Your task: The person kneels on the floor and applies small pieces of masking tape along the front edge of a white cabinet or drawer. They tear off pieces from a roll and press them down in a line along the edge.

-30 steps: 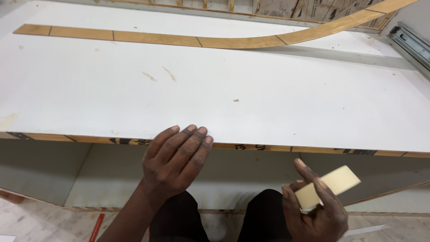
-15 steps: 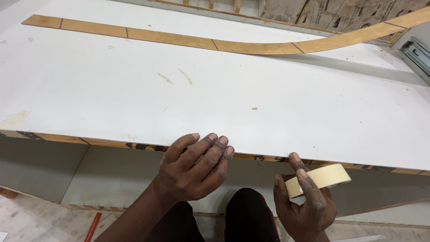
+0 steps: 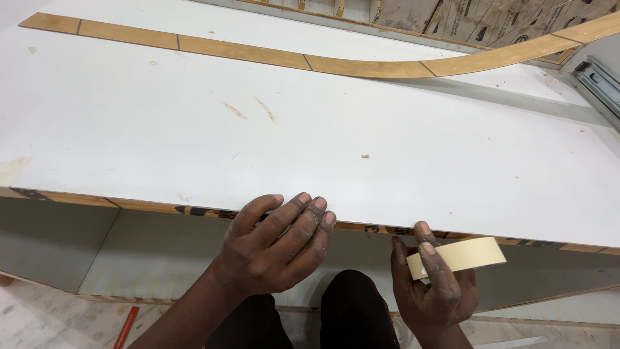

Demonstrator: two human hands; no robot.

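The right hand (image 3: 434, 291) grips a cream tape roll (image 3: 460, 256) just below the white board (image 3: 323, 129) edge. The left hand (image 3: 274, 245), well apart, holds nothing, its loosely spread fingers resting against that edge.

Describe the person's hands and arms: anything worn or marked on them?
Both the left hand and the right hand are bare: no gloves, rings or watch show. Pale dust smears the fingers and knuckles. The forearms in view are bare, with no sleeves visible.

My left hand (image 3: 274, 249) lay flat, fingers together and pointing forward — my right hand (image 3: 433, 287) sat lower, fingers curled, index finger raised.
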